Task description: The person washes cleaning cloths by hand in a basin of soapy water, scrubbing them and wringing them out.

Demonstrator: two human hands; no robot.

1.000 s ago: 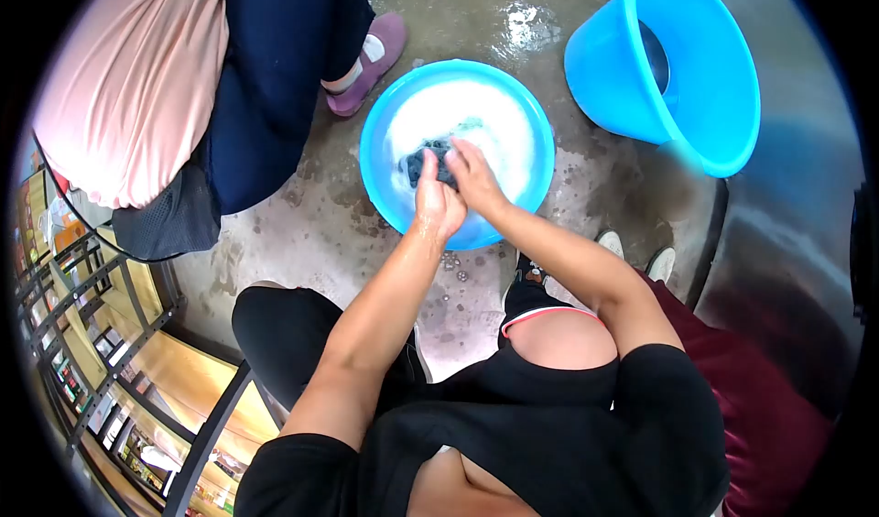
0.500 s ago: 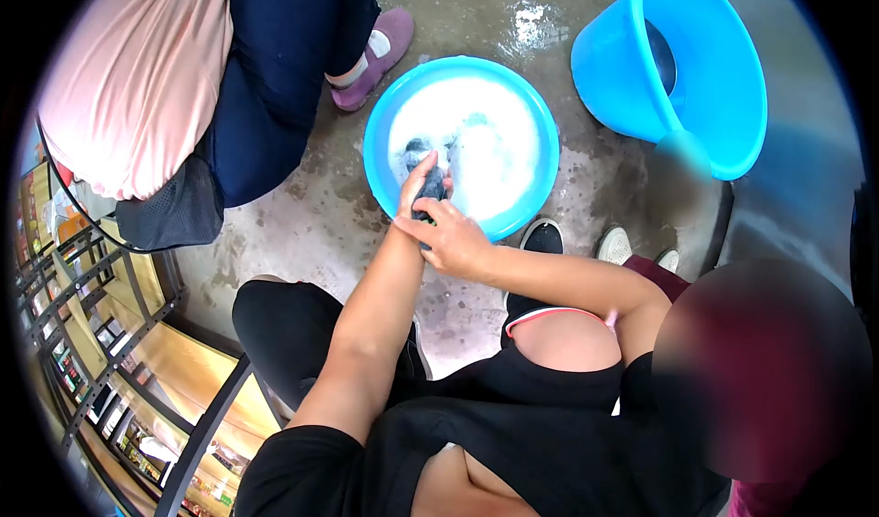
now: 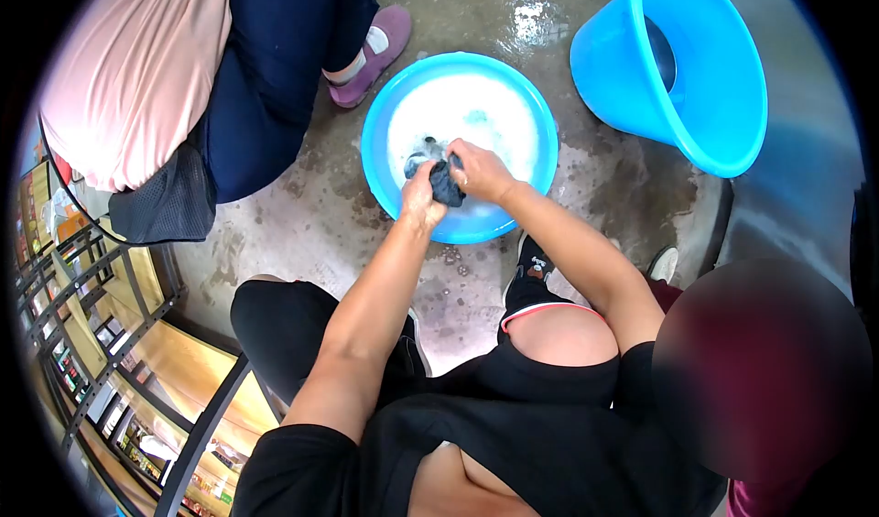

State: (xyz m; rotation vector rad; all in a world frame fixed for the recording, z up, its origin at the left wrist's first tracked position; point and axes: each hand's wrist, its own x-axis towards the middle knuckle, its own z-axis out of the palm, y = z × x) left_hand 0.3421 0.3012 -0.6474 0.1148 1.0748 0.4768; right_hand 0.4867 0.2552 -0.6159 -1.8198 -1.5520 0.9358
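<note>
A round blue basin (image 3: 371,164) on the floor holds white suds (image 3: 499,141). Over its near side, a dark grey wet cloth (image 3: 447,187) is bunched between my hands; its exact kind cannot be told. My left hand (image 3: 422,198) grips the cloth from the left, thumb along it. My right hand (image 3: 482,173) is closed at the cloth's right edge, fingers curled and knuckles up. More of the dark fabric shows in the foam just beyond my left hand.
A tall blue tub (image 3: 604,68) lies tipped at the upper right. Beside the basin on the left sits a person in a pink top (image 3: 137,68), with a purple shoe (image 3: 389,45) near the rim. A metal-framed shelf (image 3: 119,334) stands lower left. The concrete floor (image 3: 311,206) is wet.
My right hand has moved from across my left wrist up and forward to the right edge of the cloth. The cloth is now bunched between both hands, over the suds.
</note>
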